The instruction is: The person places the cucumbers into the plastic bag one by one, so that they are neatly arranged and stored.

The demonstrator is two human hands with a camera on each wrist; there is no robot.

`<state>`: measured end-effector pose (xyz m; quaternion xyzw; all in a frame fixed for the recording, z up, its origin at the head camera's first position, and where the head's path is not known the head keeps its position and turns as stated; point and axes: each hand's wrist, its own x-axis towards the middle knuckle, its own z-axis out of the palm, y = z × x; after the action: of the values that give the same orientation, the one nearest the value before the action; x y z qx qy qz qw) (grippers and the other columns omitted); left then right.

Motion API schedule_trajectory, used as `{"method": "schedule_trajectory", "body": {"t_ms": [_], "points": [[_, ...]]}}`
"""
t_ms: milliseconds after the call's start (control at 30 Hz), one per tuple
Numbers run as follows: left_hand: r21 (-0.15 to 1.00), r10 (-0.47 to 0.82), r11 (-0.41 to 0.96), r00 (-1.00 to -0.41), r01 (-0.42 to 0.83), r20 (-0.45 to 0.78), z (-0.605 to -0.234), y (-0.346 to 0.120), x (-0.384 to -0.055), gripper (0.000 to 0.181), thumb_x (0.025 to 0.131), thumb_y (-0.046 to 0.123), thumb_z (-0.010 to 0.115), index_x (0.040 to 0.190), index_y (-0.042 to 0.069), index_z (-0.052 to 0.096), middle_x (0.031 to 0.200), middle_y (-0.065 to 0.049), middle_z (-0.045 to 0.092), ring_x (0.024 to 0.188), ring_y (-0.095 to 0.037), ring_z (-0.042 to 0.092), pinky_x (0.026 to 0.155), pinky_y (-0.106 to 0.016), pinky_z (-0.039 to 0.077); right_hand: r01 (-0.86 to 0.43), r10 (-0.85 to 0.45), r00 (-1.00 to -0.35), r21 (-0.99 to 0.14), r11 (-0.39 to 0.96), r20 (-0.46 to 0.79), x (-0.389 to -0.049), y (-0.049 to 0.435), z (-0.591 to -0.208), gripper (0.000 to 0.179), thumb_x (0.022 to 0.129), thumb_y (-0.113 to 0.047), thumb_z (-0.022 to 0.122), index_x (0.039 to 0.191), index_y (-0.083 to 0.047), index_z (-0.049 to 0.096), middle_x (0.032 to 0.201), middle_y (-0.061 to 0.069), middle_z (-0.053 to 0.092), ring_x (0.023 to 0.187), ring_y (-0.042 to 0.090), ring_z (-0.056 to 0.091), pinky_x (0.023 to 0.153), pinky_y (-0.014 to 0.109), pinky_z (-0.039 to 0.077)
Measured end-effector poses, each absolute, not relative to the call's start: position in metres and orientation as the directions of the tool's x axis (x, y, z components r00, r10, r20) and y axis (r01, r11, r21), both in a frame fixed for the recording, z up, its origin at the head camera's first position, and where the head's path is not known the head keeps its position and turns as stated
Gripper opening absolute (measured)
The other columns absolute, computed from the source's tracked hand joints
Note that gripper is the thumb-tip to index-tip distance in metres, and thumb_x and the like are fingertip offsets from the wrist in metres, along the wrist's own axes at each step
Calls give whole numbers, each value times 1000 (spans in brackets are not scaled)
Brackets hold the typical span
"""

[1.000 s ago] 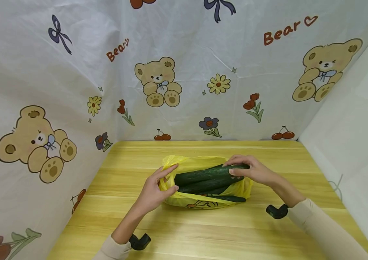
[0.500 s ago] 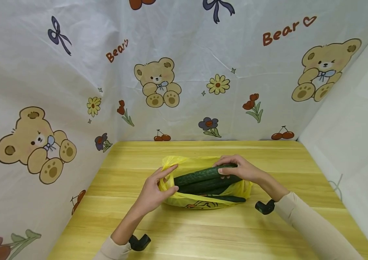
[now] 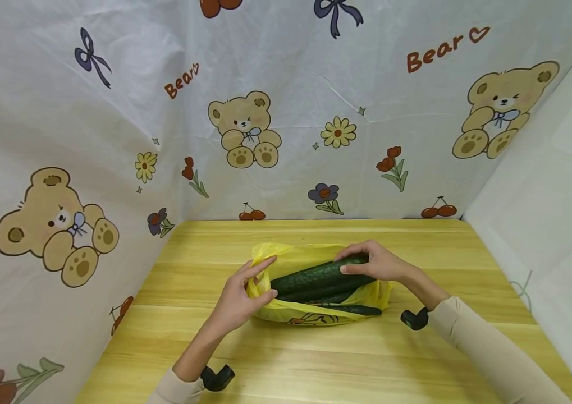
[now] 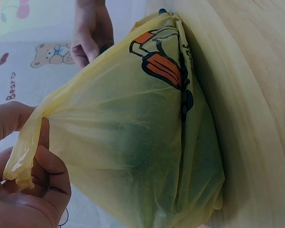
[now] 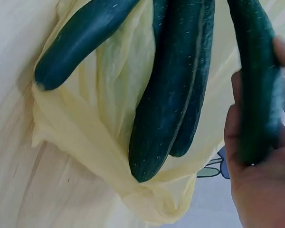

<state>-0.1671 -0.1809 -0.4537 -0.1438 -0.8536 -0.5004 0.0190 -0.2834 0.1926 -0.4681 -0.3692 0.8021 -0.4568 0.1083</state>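
A yellow plastic bag (image 3: 293, 255) lies on its side, its opening spread wide. My left hand (image 3: 240, 294) grips the bag's edge at its left end; in the left wrist view the bunched plastic (image 4: 26, 156) runs between thumb and fingers. My right hand (image 3: 379, 262) holds a dark green cucumber (image 5: 259, 80) by its near end, thumb on one side and fingers on the other. That cucumber slants down to the left into the bag. Several other cucumbers (image 5: 173, 90) lie in the bag, and one (image 5: 80, 45) rests along its near side. Their far ends are hidden by plastic.
Under the bag is a light wooden table (image 3: 316, 365). A white cloth with printed bears (image 3: 250, 191) stands behind and to the left, and a plain white wall (image 3: 558, 224) is at the right. Each wrist carries a black mount (image 3: 217, 377).
My right hand has shifted left with the cucumber, which now reaches further into the bag over the others. The left hand has stayed in place on the bag's edge.
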Motion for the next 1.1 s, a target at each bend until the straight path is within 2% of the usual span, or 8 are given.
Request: {"method": "schedule_trajectory", "body": {"t_ms": [67,200,400,533,633,800,867,1100], "points": [[847,226,460,-957,267,180,-453,-180,-167,69,96,24,83,156,43,56,90,-2,64,169,-43,15,112,-64,49,-501,-686,-705,-811,301,180,-283,193,-469,28,105,-14,71,130,-5,76,132,18,76,124,33,71,104,34,58],[843,227,467,-957,268,178,-453,-180,-167,68,96,26,83,157,41,56,88,-4,56,169,-41,15,86,-47,54,-519,-672,-708,-804,288,217,-284,195,-472,30,105,-9,68,134,-2,73,129,16,77,119,28,73,103,33,58],[851,232,456,-958,259,167,-452,-180,-167,68,97,24,83,157,38,56,85,-3,59,170,-39,14,110,-60,51,-508,-656,-724,-809,296,214,-282,201,-471,30,105,-9,69,133,-2,73,131,12,77,120,23,72,105,32,57],[849,237,459,-957,263,169,-454,-180,-167,67,97,26,82,158,39,55,88,-7,60,170,-38,13,79,-44,55,-514,-613,-758,-784,348,225,-276,208,-471,28,106,-12,68,132,-6,74,129,12,77,118,32,72,102,33,58],[850,237,450,-955,272,180,-455,-179,-167,67,97,26,82,158,38,56,122,-11,72,169,-41,14,91,-53,59,-486,-519,-821,-767,418,238,-269,214,-475,33,106,-18,69,137,-8,71,128,11,75,116,29,71,99,34,59],[849,234,445,-952,285,197,-456,-180,-167,67,97,26,83,157,40,56,115,-8,71,169,-44,14,110,-66,50,-460,-326,-887,-684,566,326,-256,226,-487,37,103,-23,75,133,-5,65,119,16,67,105,31,63,85,37,57],[847,232,450,-953,283,195,-456,-180,-168,67,97,26,82,157,41,55,93,-7,62,169,-43,14,97,-54,56,-425,-264,-904,-640,641,336,-251,232,-491,36,102,-24,76,128,-3,61,111,16,62,97,28,59,78,35,53],[859,218,435,-957,272,192,-456,-181,-170,67,97,26,83,156,42,56,92,-7,60,170,-40,12,61,-27,44,-224,-301,-954,-689,690,9,-236,251,-501,83,107,-33,68,158,10,19,101,17,73,80,20,70,68,33,54]]}}
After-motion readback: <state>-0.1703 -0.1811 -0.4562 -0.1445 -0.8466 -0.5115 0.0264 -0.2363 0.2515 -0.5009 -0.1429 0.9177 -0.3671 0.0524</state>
